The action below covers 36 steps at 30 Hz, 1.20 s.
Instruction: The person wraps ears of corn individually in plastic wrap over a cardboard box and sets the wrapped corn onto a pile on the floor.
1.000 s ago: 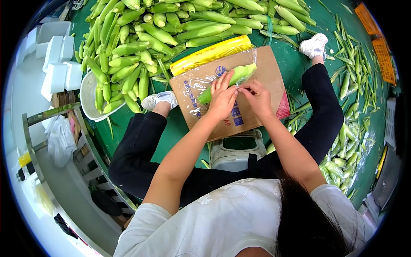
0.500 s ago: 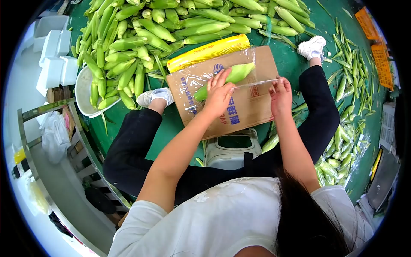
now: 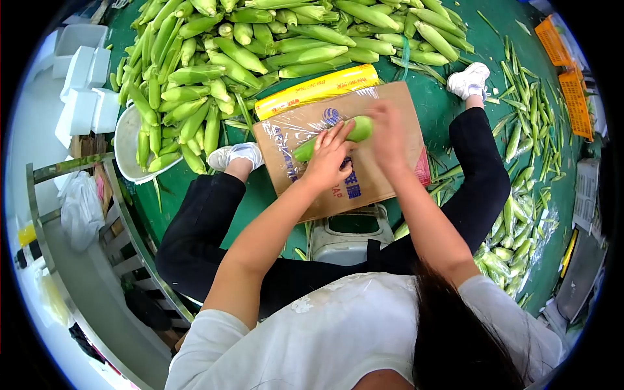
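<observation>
A green ear of corn (image 3: 359, 129) in its husk lies slantwise on a flat cardboard box (image 3: 390, 175), with clear plastic film (image 3: 286, 133) under and around it. My left hand (image 3: 329, 156) grips the ear's middle from above, its fingers curved over the husk. Just beyond the ear's right tip is my right hand (image 3: 389, 133), smeared by motion, so its fingers and anything in them cannot be made out. Along the box's far edge lies a yellow roll of cling film (image 3: 317, 91).
Unwrapped corn (image 3: 305, 49) is heaped beyond the box, and some fills a white tub (image 3: 130, 146) at left. Film-wrapped ears (image 3: 504, 257) and loose husks (image 3: 539, 130) cover the green floor at right. A grey stool (image 3: 344, 244) stands before me; orange crates (image 3: 575, 97) sit far right.
My right hand has moved from the box's right side leftward and away from me, toward the ear's tip. The film strand stretched between my hands no longer shows. My left hand stays on the ear.
</observation>
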Available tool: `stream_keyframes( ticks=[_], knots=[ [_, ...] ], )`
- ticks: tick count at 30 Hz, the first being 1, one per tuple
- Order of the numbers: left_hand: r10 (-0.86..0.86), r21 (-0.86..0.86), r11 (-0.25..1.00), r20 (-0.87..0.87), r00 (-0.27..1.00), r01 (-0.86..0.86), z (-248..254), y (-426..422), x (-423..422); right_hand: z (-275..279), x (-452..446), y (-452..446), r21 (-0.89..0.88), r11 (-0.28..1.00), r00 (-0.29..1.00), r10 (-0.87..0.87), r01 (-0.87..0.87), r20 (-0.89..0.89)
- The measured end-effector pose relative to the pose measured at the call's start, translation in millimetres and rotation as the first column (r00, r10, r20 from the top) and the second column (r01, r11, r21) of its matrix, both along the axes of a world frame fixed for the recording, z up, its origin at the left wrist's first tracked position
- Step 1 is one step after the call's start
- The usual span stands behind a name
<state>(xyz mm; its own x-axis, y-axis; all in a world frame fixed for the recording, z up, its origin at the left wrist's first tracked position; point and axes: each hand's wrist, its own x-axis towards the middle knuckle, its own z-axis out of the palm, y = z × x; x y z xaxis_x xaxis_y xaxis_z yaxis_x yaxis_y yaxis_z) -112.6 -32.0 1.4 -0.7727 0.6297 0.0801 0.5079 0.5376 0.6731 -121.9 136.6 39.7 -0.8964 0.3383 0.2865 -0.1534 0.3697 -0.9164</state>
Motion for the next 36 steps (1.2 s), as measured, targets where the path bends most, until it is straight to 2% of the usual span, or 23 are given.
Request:
stream_keyframes(
  ticks=[1, 2, 3, 5, 6, 7, 8, 9, 12, 13, 16, 18, 20, 21, 24, 25, 27, 28, 30, 31, 32, 34, 36],
  knots=[
    [0.012, 0.024, 1.0, -0.008, 1.0, -0.012, -5.5, 1.7, 5.0, -15.9, -13.9, -11.8, 0.114, 0.965, 0.971, 0.232, -0.238, 0.059],
    [0.031, 0.044, 0.999, -0.018, 0.999, -0.03, -11.7, -1.5, 7.5, -29.7, -28.5, -20.6, 0.206, 0.859, 0.883, 0.449, -0.469, 0.138],
    [-0.035, 0.132, 0.99, -0.043, 0.998, 0.04, -19.1, -13.0, 7.3, -38.9, -36.0, -24.1, 0.193, 0.818, 0.839, 0.519, -0.542, 0.16],
    [0.14, 0.234, 0.966, -0.1, 0.985, -0.113, -14.3, -36.2, 19.1, -48.7, -46.6, -26.7, 0.16, 0.715, 0.732, 0.652, -0.68, 0.198],
    [0.234, 0.289, 0.938, -0.115, 0.965, -0.193, -12.2, -45.2, 27.5, -50.7, -48.5, -26.9, 0.251, 0.643, 0.689, 0.693, -0.723, 0.21],
    [0.435, 0.217, 0.886, -0.086, 0.896, -0.409, -6.3, -54.1, 35.0, -43.6, -46.7, -26.8, 0.332, 0.56, 0.641, 0.732, -0.759, 0.23],
    [0.541, 0.134, 0.839, -0.106, 0.835, -0.527, -1.2, -64.7, 42.8, -35.5, -44.1, -25.8, 0.409, 0.472, 0.593, 0.765, -0.781, 0.249],
    [0.521, 0.007, 0.852, -0.108, 0.847, -0.523, 2.9, -71.0, 51.9, -27.3, -45.1, -23.0, 0.459, 0.378, 0.545, 0.777, -0.804, 0.315],
    [0.404, -0.28, 0.85, -0.197, 0.893, -0.446, -9.1, -84.8, 68.5, -32.5, -50.2, -15.6, 0.642, 0.161, 0.459, 0.826, -0.75, 0.328],
    [0.424, -0.231, 0.849, -0.24, 0.873, -0.475, -11.9, -86.2, 66.7, -33.2, -51.5, -15.9, 0.648, 0.118, 0.453, 0.807, -0.752, 0.379],
    [0.425, -0.257, 0.833, -0.27, 0.864, -0.49, -29.7, -101.6, 56.5, -22.3, -45.0, -19.2, 0.569, 0.292, 0.592, 0.663, -0.768, 0.458],
    [0.202, -0.358, 0.878, -0.323, 0.925, -0.317, -22.8, -118.5, 43.9, -31.2, -39.4, -18.2, 0.581, 0.288, 0.588, 0.684, -0.761, 0.432],
    [-0.133, -0.46, 0.886, -0.355, 0.925, -0.049, 11.2, -141.3, 29.8, -37.7, -26.7, -16.7, 0.603, 0.286, 0.59, 0.704, -0.745, 0.395],
    [-0.213, -0.398, 0.917, -0.412, 0.886, 0.035, 37.4, -144.4, 26.9, -38.8, -14.7, -14.9, 0.633, 0.356, 0.629, 0.728, -0.687, 0.274],
    [-0.507, -0.455, 0.821, -0.304, 0.807, 0.345, 64.8, -155.3, 28.4, -15.9, 17.1, -21.7, 0.291, 0.384, 0.48, 0.662, -0.877, 0.575],
    [-0.479, -0.447, 0.824, -0.225, 0.848, 0.347, 60.7, -148.8, 24.2, -23.6, 27.8, -24.4, 0.242, 0.395, 0.458, 0.669, -0.886, 0.585],
    [-0.409, -0.436, 0.831, -0.058, 0.911, 0.346, 46.7, -126.9, 10.3, -21.5, 38.2, -28.5, 0.323, 0.42, 0.53, 0.65, -0.848, 0.545],
    [-0.385, -0.35, 0.873, -0.068, 0.921, 0.339, 33.5, -113.4, -3.8, -19.0, 33.0, -27.4, 0.347, 0.43, 0.552, 0.65, -0.834, 0.522],
    [-0.34, -0.166, 0.932, -0.081, 0.937, 0.324, -1.4, -84.8, -44.7, -19.1, 14.6, -33.6, 0.585, 0.576, 0.805, 0.534, -0.57, 0.258],
    [-0.321, -0.182, 0.936, -0.097, 0.942, 0.301, -14.7, -77.6, -61.6, -22.2, 9.7, -39.1, 0.658, 0.63, 0.88, 0.463, -0.413, 0.109],
    [-0.301, -0.198, 0.941, -0.108, 0.948, 0.276, -27.2, -71.2, -77.3, -29.5, -1.1, -43.7, 0.71, 0.621, 0.925, 0.362, -0.332, 0.116],
    [-0.216, -0.358, 0.92, -0.125, 0.968, 0.159, -32.3, -53.9, -119.0, -50.5, -39.6, -49.7, 0.807, 0.565, 0.983, 0.152, -0.174, 0.106],
    [-0.147, -0.392, 0.916, -0.134, 0.98, 0.084, -6.6, -51.6, -178.8, -69.4, -86.7, -47.7, 0.772, 0.559, 0.951, 0.114, -0.301, 0.288]
  ],
)
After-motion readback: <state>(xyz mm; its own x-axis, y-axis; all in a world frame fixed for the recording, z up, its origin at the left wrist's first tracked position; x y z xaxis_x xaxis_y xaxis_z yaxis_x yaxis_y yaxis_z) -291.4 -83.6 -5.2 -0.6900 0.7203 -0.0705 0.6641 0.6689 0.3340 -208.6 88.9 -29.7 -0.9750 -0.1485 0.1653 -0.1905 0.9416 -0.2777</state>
